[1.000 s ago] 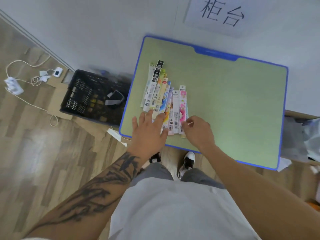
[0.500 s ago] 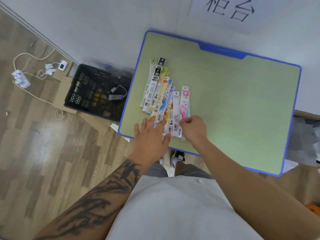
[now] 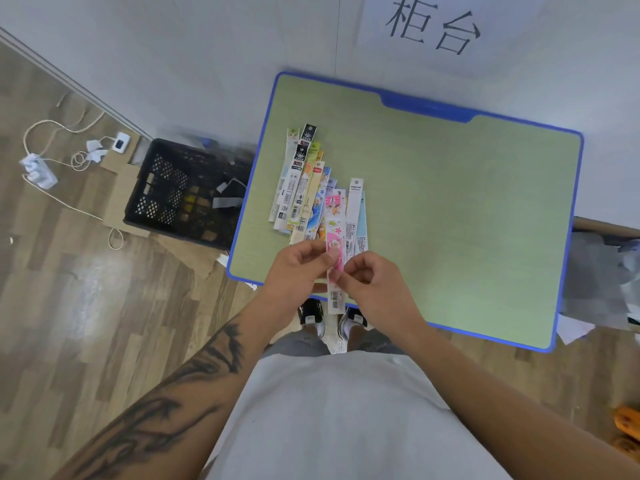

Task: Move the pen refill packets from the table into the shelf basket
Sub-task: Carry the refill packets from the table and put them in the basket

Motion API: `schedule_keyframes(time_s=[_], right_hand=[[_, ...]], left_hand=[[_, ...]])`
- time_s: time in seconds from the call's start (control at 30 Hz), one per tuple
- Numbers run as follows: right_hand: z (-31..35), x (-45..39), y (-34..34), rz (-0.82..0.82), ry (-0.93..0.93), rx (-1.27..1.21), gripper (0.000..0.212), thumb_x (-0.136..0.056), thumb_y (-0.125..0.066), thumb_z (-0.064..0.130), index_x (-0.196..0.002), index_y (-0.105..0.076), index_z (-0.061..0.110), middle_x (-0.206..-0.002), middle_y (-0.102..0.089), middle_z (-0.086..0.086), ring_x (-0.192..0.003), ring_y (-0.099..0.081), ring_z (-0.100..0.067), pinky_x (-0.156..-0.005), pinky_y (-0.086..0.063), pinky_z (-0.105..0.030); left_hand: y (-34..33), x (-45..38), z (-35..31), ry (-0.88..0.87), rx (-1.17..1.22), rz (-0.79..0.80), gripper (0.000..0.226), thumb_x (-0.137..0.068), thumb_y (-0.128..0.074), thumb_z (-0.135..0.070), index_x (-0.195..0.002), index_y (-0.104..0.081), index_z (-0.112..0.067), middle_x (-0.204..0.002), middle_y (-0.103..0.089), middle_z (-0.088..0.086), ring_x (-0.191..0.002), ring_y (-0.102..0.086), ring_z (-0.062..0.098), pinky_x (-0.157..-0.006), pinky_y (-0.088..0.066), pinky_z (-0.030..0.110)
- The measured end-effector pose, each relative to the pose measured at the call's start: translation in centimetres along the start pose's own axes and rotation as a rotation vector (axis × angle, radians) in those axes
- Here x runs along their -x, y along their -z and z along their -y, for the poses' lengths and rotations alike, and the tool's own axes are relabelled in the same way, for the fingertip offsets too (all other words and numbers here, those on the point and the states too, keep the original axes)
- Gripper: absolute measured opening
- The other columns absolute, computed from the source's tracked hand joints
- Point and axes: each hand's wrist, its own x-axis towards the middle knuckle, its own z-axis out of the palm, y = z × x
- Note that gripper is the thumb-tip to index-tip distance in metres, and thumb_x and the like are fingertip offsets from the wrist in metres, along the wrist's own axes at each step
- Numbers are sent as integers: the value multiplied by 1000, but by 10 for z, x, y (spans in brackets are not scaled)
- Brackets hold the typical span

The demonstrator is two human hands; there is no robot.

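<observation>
Table (image 3: pixel 450 209) as landmark. Refill packets (image 3: pixel 304 188) fanned on its left part, toward near edge. Both hands (image 3: pixel 298 268) (image 3: pixel 377 285) over near edge, one packet (image 3: pixel 335 271) between them. Crate (image 3: pixel 187 192) on floor, touching table's left side. Cables (image 3: pixel 69 157) farther left.

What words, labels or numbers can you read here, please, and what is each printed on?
"柜台": large dark characters on the white paper sign on the wall behind the table.
Pink pen refill packet pinched by both hands: barcode and print too small to read.
Fanned pen refill packets on the green table: logos, barcodes and print too blurred to read.
</observation>
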Motion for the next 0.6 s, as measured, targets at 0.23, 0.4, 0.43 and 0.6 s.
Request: schedule_keyframes(time_s=[0.23, 0.4, 0.43, 0.6], right_hand=[[-6, -35, -2, -87, -2, 161, 18, -101, -64, 34, -91, -69, 20, -84, -72, 4, -77, -67, -15, -69, -51, -30], [-18, -86, -5, -217, -59, 360, 21, -100, -59, 38, -112, -61, 21, -103, -69, 1, -88, -68, -22, -74, -54, -35], [-20, -91, -6, -219, -65, 410, 23, -100, -59, 39, -116, -58, 21, -105, -68, 0, -90, -67, -24, -75, -55, -37], [-29, -99, -6, -287, -67, 542, 25, -99, -54, 23, -123, -50, 20, -110, -50, -4, -94, -58, -30, -75, -49, -40]], left_hand=[[15, 4, 11, 99, 38, -187, 12, -104, -61, -17, -108, -69, -9, -95, -76, 9, -81, -70, 22, -68, -61, 36], [13, 8, 16, 106, 10, -193, 11, -103, -61, -13, -107, -71, -11, -101, -78, 12, -81, -73, 23, -78, -62, 40], [13, 8, 17, 98, 1, -191, 10, -103, -62, -14, -105, -71, -12, -98, -78, 10, -83, -73, 24, -83, -60, 43], [18, 6, 24, 119, 7, -191, 10, -102, -63, -15, -107, -71, -13, -96, -77, 4, -81, -72, 20, -82, -59, 38]])
